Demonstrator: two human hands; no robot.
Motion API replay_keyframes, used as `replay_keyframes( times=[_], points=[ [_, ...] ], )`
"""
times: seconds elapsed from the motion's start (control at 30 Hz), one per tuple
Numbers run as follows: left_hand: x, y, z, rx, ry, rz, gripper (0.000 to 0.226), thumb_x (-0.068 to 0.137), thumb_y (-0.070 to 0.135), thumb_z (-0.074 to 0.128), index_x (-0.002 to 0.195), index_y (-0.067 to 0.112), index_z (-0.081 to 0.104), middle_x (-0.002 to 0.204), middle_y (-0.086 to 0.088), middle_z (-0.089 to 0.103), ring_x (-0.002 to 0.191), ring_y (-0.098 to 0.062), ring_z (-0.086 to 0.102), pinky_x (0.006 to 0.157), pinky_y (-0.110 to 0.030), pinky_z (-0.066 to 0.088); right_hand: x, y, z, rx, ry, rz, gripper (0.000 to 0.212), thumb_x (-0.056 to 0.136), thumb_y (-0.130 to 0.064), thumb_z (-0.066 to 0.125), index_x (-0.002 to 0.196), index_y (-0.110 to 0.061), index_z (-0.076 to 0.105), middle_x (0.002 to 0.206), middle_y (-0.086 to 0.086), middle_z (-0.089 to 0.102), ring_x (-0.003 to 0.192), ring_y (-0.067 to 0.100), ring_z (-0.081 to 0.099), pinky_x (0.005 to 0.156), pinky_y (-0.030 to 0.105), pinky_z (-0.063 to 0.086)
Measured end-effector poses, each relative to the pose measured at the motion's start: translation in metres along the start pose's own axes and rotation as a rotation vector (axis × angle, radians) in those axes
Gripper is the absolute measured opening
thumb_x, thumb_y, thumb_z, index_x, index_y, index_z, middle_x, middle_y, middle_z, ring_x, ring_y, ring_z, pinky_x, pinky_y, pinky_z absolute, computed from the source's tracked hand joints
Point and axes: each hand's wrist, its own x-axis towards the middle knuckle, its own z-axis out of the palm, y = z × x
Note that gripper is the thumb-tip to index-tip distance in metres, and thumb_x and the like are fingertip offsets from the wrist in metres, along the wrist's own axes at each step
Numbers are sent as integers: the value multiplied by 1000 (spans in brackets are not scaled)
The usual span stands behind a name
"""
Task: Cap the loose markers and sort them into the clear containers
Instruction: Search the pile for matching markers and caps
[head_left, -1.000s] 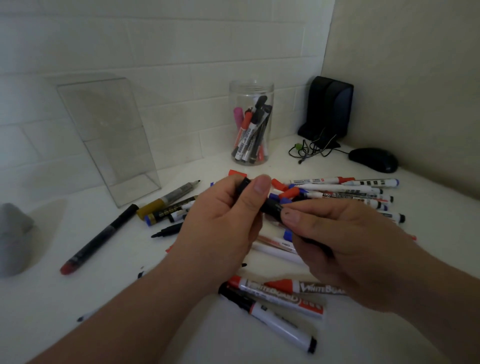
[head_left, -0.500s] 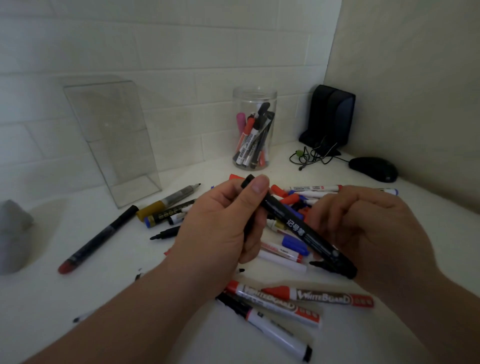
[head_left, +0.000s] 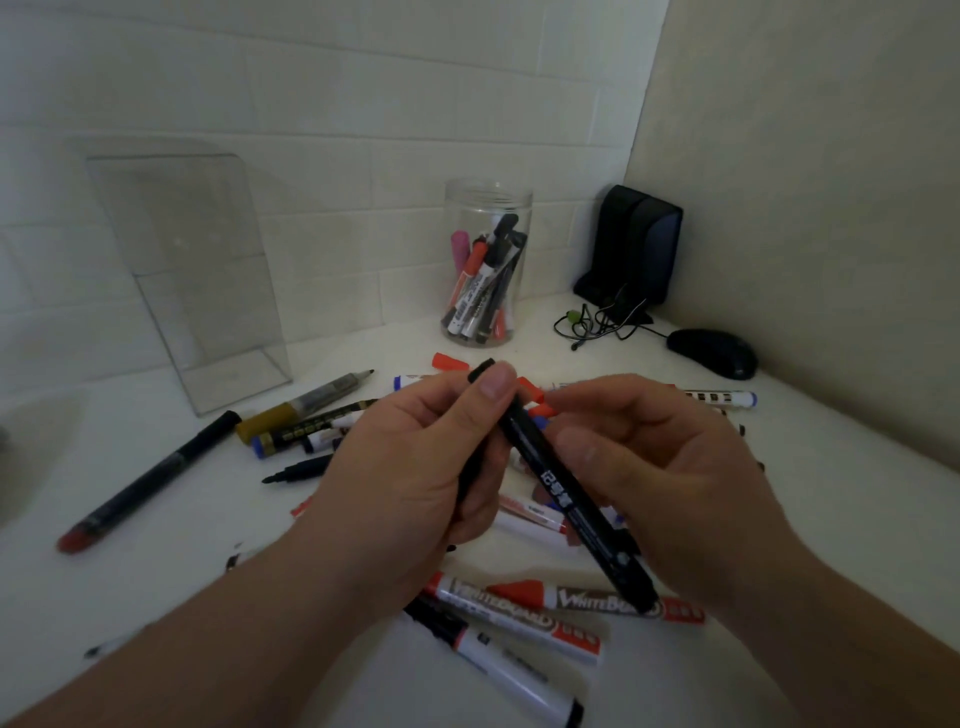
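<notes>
1. The left hand (head_left: 415, 467) pinched the upper end of a black marker (head_left: 563, 499) between its thumb and curled fingers, clamped firmly on it.
2. The black marker was held above the table (head_left: 857, 493), at the middle of the view. It slanted from its top at 11 o'clock down to its lower end at 5 o'clock.
3. The right hand (head_left: 675, 478) was curled beside the marker's barrel with its thumb lying against it. Whether this hand truly gripped the marker could not be told.
4. A heap of loose markers (head_left: 722, 399) lay on the table under both hands, spreading out toward 3 o'clock.
5. At 6 o'clock lay two whiteboard markers (head_left: 587, 597) with red ends, and just below them a white marker (head_left: 509, 670) with black ends.
6. At 9 o'clock lay an uncapped black pen (head_left: 298, 474) and an olive marker (head_left: 306, 405). Farther out, toward 8 o'clock, a long dark pen (head_left: 150, 478) with a red tip lay apart from the rest.
7. A red cap (head_left: 449, 361) lay loose just beyond the left thumb, at 12 o'clock.
8. A round jar (head_left: 488, 195) stood upright against the wall at 12 o'clock, with several markers leaning inside it.
9. A clear box (head_left: 182, 260) stood at 10 o'clock.
10. A black speaker (head_left: 639, 244) stood at 1 o'clock with a tangled cable (head_left: 597, 322) in front of it, and a black mouse (head_left: 711, 353) lay at 2 o'clock.
</notes>
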Motion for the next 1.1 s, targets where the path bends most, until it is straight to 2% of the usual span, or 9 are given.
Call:
replay_keyframes(
  times=[0.13,0.27,0.33,0.43,0.53,0.63,0.9,1.03,1.1],
  points=[
    [-1,-1,-1,99,11,3,50,77,42,68,93,-5,63,59,-18,42,41,-19,26,43,-30,19,-3,-1,7,-106,-40,-64,37,73,-15,74,109,-19,67,76,9,73,64,27,72,49,38,59],
    [-1,-2,-1,144,-16,-17,55,88,47,57,78,-7,57,50,-16,37,41,-23,18,41,-25,21,-3,3,5,-155,-27,-65,38,77,-21,70,115,-20,65,75,11,72,60,24,69,52,35,57],
    [0,-4,0,139,-36,-54,56,95,47,50,74,-5,56,52,-18,35,43,-26,16,42,-25,20,-3,3,5,-177,-26,-58,37,78,-25,69,114,-20,65,72,9,72,57,19,68,53,27,55],
    [-1,-5,0,121,-69,-91,49,97,42,49,72,1,57,51,-15,40,40,-20,23,40,-25,23,-2,1,6,-139,-6,-15,29,77,-28,65,105,-25,69,70,10,72,53,12,66,51,19,51],
    [-1,-5,-1,134,-121,-111,35,92,35,55,70,8,63,55,-13,41,41,-18,24,41,-25,22,-2,0,5,-59,-12,64,29,79,-31,60,105,-25,72,67,12,70,48,14,60,46,21,47],
    [-2,-5,-2,158,-144,-90,18,84,27,63,81,13,74,62,-16,37,46,-20,20,43,-25,21,-2,0,3,32,-28,110,28,79,-33,59,102,-29,74,66,14,67,50,26,54,43,29,44],
    [-1,-4,3,166,-133,-101,19,86,28,64,74,14,71,62,-21,40,48,-24,16,46,-29,17,-1,-2,2,171,-58,182,23,80,-21,61,96,-24,78,65,18,64,51,27,54,42,30,44],
    [1,-1,4,107,47,-166,36,89,42,59,68,13,61,57,-9,37,45,-18,21,42,-25,17,0,-3,2,21,-47,148,29,75,-23,66,102,-27,74,77,11,75,67,22,72,61,24,55],
    [4,2,0,0,193,-203,36,99,38,53,77,10,57,58,-5,37,45,-17,22,42,-23,16,-1,-6,5,-65,-19,142,36,73,-28,67,108,-37,69,81,9,77,76,22,74,68,32,57]
  ],
)
